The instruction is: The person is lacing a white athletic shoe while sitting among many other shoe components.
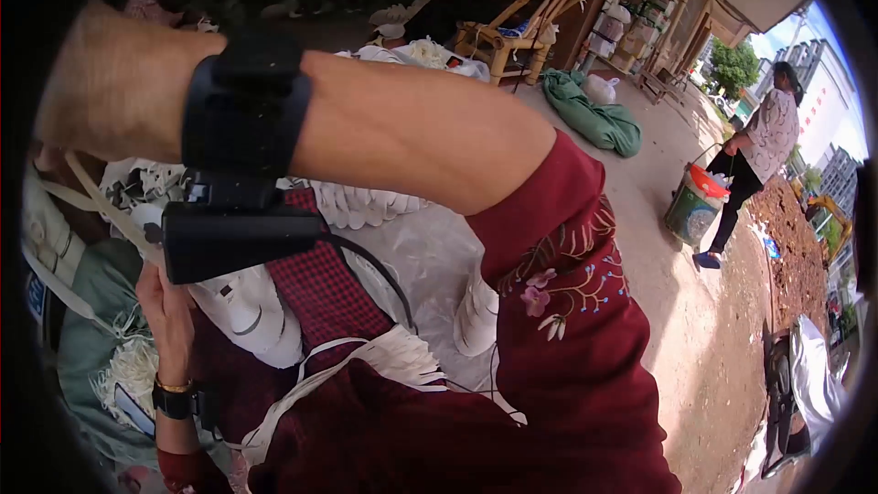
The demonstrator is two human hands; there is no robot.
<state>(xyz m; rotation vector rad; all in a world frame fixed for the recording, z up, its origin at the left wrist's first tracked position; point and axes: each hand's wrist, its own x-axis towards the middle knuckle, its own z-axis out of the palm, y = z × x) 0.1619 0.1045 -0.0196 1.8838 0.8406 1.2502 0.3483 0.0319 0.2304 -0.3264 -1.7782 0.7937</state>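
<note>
My right forearm crosses the upper view from right to left, with a black strap and a black box-shaped device (242, 238) at its wrist. My right hand (87, 82) is at the far upper left, its fingers hidden and blurred. From below it, a flat off-white lace (114, 215) runs down toward my left hand (166, 311). That hand is closed along the side of a white shoe (251, 316); its fingertips are partly behind the device. The shoe's middle is hidden there too. Across my lap lies a bunch of off-white laces (398, 357).
More laces (128, 375) lie on a green sack at the left. White shoe parts (357, 206) are piled beyond my lap. A bamboo chair (521, 27) and a green sack (594, 114) stand farther off. At the right, a person (768, 142) carries a bucket (692, 210).
</note>
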